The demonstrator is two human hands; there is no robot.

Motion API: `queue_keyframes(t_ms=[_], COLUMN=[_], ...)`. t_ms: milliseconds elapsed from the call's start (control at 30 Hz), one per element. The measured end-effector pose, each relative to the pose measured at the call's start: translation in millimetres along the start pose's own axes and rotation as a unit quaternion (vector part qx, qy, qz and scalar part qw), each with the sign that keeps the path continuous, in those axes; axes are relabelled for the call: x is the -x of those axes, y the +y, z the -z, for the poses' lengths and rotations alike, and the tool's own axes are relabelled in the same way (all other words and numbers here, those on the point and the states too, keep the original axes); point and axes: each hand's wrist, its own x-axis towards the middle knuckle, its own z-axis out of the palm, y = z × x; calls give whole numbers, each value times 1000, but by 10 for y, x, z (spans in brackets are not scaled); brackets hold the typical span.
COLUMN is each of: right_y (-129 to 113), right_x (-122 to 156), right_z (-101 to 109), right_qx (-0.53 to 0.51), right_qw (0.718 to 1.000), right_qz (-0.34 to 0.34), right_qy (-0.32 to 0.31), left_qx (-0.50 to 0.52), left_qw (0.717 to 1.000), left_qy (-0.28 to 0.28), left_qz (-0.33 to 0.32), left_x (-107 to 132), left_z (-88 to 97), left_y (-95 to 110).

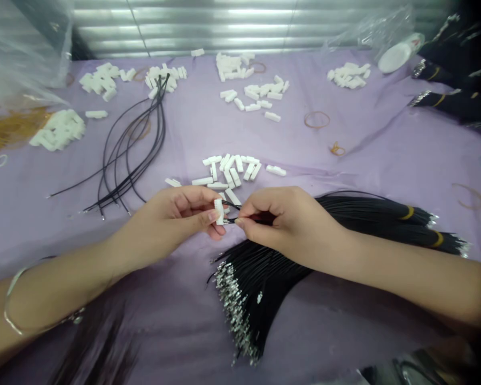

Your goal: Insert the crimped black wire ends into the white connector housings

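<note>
Between the thumb and fingers of my left hand is a white plastic connector housing, held upright. My right hand is closed in a pinch on a thin black wire, whose metal-tipped end points at the housing. Another black wire runs from the housing's upper part toward my right hand. Whether the pinched wire's tip is inside the housing I cannot tell. Below my right hand a thick bundle of black wires with silvery crimped ends fans out on the cloth. Loose white housings lie just beyond my fingers.
A purple cloth covers the table. More white housings sit in piles along the back. Several assembled-looking black wires lie at the left. Rubber bands, clear plastic bags and a white round container are around the edges.
</note>
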Motion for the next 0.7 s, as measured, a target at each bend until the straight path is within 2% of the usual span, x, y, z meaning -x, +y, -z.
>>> queue_keyframes(t_ms=[367,700], right_y=[-9,-59], right_x=[-16,-24], right_z=[-43,-99], right_qx=[20,29], right_qw=[999,999], right_qz=[26,10], right_qy=[15,22], left_qx=[0,14], left_qw=[1000,999], left_qy=[21,44], left_qz=[-7,8], left_x=[-15,-24], left_z=[-8,-28], left_y=[-48,-52])
